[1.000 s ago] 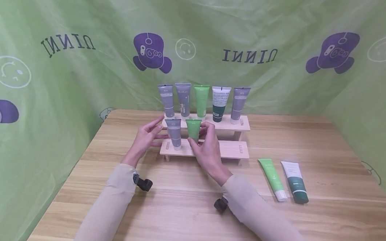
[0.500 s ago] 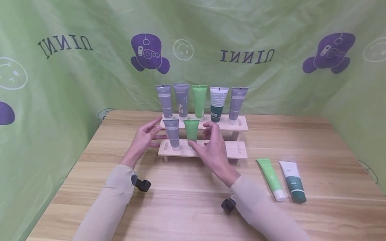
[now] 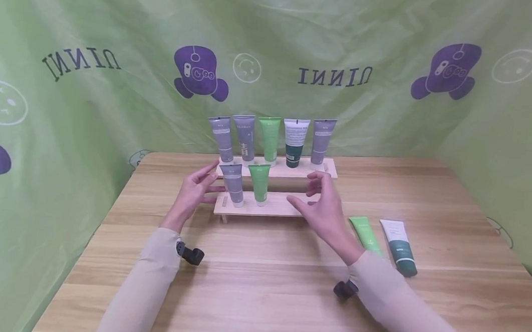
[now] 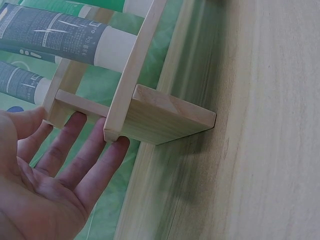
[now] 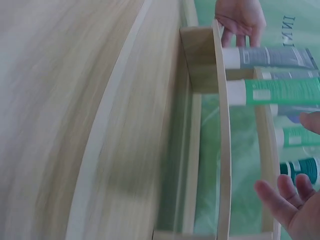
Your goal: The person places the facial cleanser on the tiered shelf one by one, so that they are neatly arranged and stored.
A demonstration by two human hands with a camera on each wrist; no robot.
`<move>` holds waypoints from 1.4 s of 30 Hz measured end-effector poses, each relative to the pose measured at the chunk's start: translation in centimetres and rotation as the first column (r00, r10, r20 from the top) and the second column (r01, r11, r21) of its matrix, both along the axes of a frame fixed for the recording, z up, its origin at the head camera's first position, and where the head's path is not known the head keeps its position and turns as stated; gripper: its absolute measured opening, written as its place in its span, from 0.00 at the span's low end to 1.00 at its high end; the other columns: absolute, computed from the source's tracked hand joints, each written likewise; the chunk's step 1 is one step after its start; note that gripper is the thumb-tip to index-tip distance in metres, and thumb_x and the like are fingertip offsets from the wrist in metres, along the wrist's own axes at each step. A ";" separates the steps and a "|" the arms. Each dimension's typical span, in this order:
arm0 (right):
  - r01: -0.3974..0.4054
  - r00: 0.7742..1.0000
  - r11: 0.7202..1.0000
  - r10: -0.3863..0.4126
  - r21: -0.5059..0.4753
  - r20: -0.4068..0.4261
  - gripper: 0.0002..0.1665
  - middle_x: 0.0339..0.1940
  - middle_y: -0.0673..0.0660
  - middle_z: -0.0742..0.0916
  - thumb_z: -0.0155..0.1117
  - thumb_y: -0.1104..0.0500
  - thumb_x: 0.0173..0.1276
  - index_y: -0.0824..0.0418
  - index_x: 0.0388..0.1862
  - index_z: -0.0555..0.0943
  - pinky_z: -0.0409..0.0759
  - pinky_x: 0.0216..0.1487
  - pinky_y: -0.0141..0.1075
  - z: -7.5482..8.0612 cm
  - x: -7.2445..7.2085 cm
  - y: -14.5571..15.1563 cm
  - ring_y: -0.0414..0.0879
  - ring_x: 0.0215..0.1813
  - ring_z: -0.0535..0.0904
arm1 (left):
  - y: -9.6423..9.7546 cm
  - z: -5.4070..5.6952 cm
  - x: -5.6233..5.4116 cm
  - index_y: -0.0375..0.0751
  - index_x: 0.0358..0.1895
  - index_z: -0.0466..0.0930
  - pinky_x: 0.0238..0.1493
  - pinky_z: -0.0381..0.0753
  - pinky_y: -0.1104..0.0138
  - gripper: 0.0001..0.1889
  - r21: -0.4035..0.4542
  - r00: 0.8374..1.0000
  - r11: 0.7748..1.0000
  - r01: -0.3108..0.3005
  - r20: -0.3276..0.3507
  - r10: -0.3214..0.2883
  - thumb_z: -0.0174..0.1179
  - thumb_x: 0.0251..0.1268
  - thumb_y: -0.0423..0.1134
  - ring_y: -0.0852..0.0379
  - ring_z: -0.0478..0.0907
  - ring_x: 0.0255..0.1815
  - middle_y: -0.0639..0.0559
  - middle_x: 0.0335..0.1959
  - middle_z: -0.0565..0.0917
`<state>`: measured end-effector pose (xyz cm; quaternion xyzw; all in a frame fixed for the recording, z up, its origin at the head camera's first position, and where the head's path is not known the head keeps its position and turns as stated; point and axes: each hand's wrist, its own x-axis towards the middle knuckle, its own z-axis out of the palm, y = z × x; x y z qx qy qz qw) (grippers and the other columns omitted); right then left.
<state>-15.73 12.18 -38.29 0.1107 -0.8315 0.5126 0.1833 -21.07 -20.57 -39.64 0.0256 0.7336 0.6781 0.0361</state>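
Note:
A two-tier wooden stand [image 3: 277,206] holds squeeze tubes upright on their caps. On its lower tier stand a grey tube [image 3: 233,183] and, to the right of it, a green tube [image 3: 259,182]. My left hand [image 3: 191,194] is at the stand's left end; in the left wrist view its fingertips [image 4: 120,145] touch the ends of the shelves. My right hand [image 3: 327,209] hovers over the right part of the lower tier, holding nothing. Its thumb and fingers [image 5: 287,187] are apart, with the green tube away to its left.
The upper tier bears several tubes: grey ones [image 3: 321,141], a green one [image 3: 269,138] and a white-and-dark-green one [image 3: 295,142]. On the table [image 3: 250,295] at right lie a green tube [image 3: 364,234], partly behind my right wrist, and a white-and-green tube [image 3: 399,248]. A green cloth hangs behind.
My right hand has let go of the green tube on the lower tier and moved right. That tube stays standing. The left hand keeps its place at the stand; the view has shifted slightly.

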 end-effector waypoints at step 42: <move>-0.087 0.884 0.986 0.011 0.140 0.467 0.38 0.50 0.72 0.79 0.67 0.58 0.72 0.78 0.69 0.63 0.90 0.35 0.45 -0.9 6.6 25.2 0.41 0.39 0.84 | 0.6 0.2 -0.1 0.54 0.73 0.70 0.47 0.88 0.49 0.27 -0.014 0.996 0.996 -0.083 0.034 0.084 0.57 0.75 0.53 0.38 0.84 0.52 0.39 0.68 0.74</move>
